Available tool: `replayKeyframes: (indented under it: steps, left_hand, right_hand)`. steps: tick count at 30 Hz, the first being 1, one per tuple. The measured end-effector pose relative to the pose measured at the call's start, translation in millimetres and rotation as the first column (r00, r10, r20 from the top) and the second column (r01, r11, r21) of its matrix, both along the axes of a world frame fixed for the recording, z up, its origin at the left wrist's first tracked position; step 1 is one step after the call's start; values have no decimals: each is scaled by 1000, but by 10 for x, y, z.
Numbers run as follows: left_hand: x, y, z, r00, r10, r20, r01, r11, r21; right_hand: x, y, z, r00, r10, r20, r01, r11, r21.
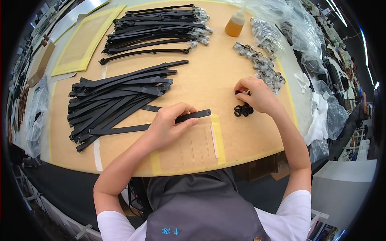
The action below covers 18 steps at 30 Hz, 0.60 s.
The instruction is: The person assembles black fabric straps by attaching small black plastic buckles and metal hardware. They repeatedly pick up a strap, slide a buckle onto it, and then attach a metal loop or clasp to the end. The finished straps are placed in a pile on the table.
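Note:
My left hand [167,122] grips a flat black strap [120,130] between thumb and fingers. Its free end sticks out to the right, and a buckle sits at its left end. To the right, my right hand [257,93] pinches a small black loop [237,92] at the upper edge of a little pile of black loops [243,111]. The fingers partly hide what they hold. Left of my left hand lies a heap of similar black straps [116,98], some reaching close to the wrist.
Behind the heap lie black straps [157,34] with plastic-wrapped metal ends. Wrapped metal clasps [263,66] spread beyond my right hand. A bottle of amber liquid [235,25] stands at the back. Yellow tape [217,140] marks the near table edge; clear plastic bags [307,38] crowd the right.

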<state>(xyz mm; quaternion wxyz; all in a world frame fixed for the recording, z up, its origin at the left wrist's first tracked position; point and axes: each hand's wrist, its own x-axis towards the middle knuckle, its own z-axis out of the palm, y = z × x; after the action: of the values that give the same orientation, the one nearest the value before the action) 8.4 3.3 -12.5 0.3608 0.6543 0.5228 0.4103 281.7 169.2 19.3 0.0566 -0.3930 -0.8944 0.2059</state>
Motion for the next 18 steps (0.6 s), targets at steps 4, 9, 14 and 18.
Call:
replayKeyframes:
  steps: [4, 9, 14, 18]
  left_hand:
    - [-73, -10, 2, 1000, 29, 11, -30, 994, 105]
    - [-181, -18, 121, 989, 140, 49, -147, 971, 189]
    - [-285, -20, 98, 980, 195, 38, -197, 941, 275]
    - [-277, 10, 128, 980, 200, -23, -186, 941, 284]
  right_hand:
    - [-238, -117, -80, 920, -141, -366, -42, 891, -451]
    - [-620, -440, -158, 592, -566, -574, -467, 340, -816]
    - [-791, -537, -204, 512, -660, -550, -531, 260, -807]
    - [-774, -536, -306, 513, -663, -545, -567, 215, -795]
